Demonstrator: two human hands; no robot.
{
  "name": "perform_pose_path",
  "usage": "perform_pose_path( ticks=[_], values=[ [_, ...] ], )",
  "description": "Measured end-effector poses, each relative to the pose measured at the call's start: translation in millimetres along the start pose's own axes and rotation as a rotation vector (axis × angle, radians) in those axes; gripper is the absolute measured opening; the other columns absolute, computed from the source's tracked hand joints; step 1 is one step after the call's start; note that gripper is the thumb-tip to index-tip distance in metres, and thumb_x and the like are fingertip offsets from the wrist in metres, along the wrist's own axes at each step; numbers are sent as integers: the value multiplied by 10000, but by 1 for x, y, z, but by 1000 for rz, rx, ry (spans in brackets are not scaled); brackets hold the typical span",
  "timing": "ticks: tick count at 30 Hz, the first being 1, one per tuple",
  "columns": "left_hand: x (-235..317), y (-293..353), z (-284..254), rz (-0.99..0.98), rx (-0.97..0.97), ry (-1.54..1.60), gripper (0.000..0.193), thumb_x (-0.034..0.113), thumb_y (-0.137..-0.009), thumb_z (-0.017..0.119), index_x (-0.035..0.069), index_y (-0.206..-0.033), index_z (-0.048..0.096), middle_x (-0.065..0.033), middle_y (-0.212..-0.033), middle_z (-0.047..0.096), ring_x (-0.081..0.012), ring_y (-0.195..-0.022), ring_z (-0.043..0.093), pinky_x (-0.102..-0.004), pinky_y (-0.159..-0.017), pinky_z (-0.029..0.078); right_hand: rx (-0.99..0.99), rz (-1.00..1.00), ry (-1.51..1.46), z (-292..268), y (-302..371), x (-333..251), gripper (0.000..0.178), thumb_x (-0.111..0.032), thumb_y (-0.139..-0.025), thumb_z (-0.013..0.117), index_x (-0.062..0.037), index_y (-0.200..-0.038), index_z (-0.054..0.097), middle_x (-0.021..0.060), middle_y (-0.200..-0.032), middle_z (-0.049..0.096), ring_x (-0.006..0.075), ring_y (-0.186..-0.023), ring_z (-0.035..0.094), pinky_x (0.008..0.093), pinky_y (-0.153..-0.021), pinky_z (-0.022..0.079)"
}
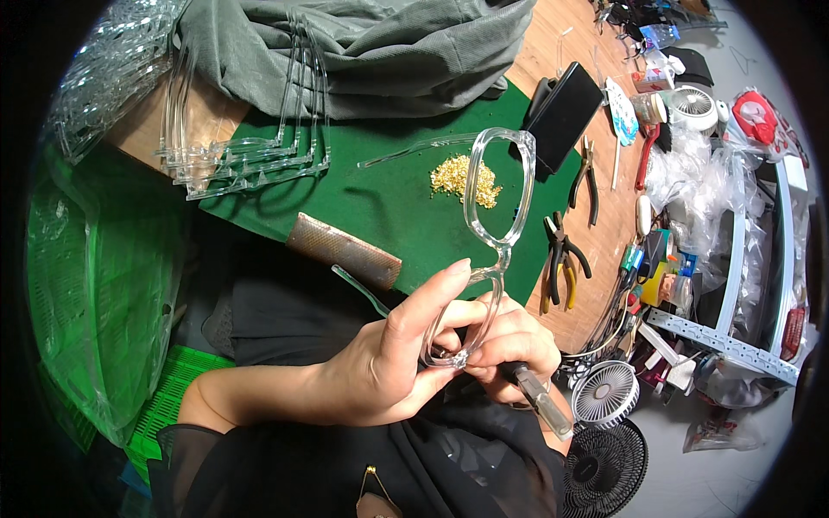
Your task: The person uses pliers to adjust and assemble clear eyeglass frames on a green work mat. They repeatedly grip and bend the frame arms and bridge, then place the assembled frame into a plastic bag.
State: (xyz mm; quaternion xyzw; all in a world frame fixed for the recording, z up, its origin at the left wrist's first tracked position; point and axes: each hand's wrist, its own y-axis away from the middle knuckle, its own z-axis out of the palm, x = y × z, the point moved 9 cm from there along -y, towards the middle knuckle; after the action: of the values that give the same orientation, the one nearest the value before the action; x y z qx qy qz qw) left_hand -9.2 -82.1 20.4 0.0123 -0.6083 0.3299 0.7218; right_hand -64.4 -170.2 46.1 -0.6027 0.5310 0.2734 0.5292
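A clear plastic glasses frame (503,256) is held upright above the green mat, one rim toward the far side. My left hand (371,367) is closed around its near rim with fingers and thumb. One clear temple arm (414,150) stretches left from the far rim; another temple (361,290) sticks out left of my left hand. My right hand (522,345) is closed at the near rim's corner, also gripping a slim tool with a dark and greyish handle (544,403), possibly a screwdriver. The tool's tip is hidden behind the fingers.
A pile of tiny gold-coloured parts (462,179) lies on the green mat (345,207). Nearby are a worn metal block (344,250), stacked clear frames (259,164), grey cloth (363,60), a black phone (570,116) and pliers (559,250). Small fans (604,393) stand at right.
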Motion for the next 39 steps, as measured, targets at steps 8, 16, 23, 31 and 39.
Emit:
perform_pose_path(
  ticks=[8, 16, 23, 31, 39],
  values=[
    [-1, 0, -1, 23, 33, 4, 906, -154, -721, 607, -8, -1398, 22, -287, -1216, 481, -242, -904, 606, -262, -701, 486, 58, 13, 38, -3, 1, -1, 190, -131, -780, 717, -48, -901, 597, 66, -807, 602, 223, -731, 593, 373, -727, 468],
    [-2, 2, -3, 15, 5, -41, 1167, 80, -661, 820, 42, -1397, -84, -232, -1133, 512, -198, -930, 589, -247, -733, 478, -287, 338, 456, -4, 23, 18, 366, 47, -626, 647, -11, -963, 515, 146, -965, 560, 337, -949, 553, 394, -832, 461],
    [-4, 3, -2, -2, 5, -39, 1180, 74, -661, 822, 66, -1405, -94, -219, -1155, 504, -194, -964, 586, -233, -734, 479, -421, 405, 445, 5, 19, 20, 360, 1, -674, 649, -2, -994, 483, 161, -976, 527, 345, -955, 525, 396, -851, 427],
    [-3, 7, -2, 30, 46, -4, 957, -88, -712, 710, 51, -1399, 58, -237, -1141, 509, -165, -844, 572, -253, -668, 490, -599, 462, 532, 13, 17, 19, 316, -60, -694, 664, -6, -957, 498, 134, -846, 488, 304, -793, 505, 377, -734, 428],
    [-2, 8, 4, 53, -42, -206, 910, -28, -768, 688, 37, -1381, 19, -242, -1092, 550, -140, -742, 534, -247, -683, 439, -547, 427, 686, 13, 27, 23, 241, -103, -671, 688, -28, -816, 511, 95, -707, 481, 275, -688, 511, 355, -662, 426]
  ],
)
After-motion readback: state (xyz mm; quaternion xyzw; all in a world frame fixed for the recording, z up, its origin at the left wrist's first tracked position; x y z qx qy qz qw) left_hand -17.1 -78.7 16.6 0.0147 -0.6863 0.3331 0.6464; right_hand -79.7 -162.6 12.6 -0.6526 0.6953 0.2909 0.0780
